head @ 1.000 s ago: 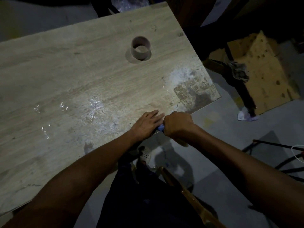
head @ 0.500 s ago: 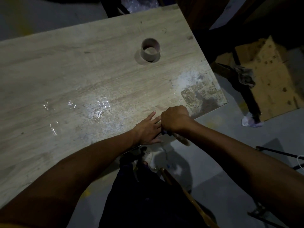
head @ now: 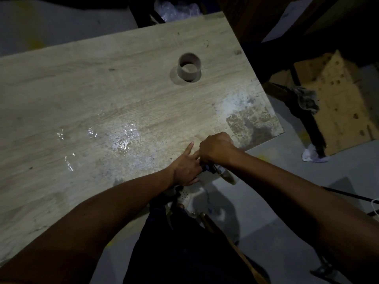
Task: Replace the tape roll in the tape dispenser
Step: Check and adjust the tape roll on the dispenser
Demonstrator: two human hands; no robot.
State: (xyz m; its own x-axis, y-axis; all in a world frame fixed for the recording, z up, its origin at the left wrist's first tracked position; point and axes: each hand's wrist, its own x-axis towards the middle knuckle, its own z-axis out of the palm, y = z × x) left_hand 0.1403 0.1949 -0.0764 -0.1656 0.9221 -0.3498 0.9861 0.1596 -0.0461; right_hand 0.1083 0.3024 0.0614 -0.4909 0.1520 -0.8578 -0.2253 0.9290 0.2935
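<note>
As our right hand [head: 216, 149], fist closed on the tape dispenser [head: 213, 169], swings the tape roll [head: 228, 177] off the table [head: 102, 89] edge, our left hand [head: 185, 167] lies flat, fingers spread — roll looks seated

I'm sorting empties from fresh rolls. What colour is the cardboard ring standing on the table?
Plain brown, seen in the head view: the empty core stands on end on the table.

The core [head: 189, 67] stands on end on the counter [head: 102, 95], toward its far right part, well apart from both hands. The left hand [head: 185, 165] lies flat on the counter's near edge, fingers pointing away. The right hand [head: 215, 149] is just right of it, touching it, over the same edge. The dispenser [head: 211, 168] sits below the right hand, and the roll [head: 227, 177] hangs past the edge, above the floor [head: 276, 160]. A box [head: 336, 99] lies on the floor, right of the counter.
</note>
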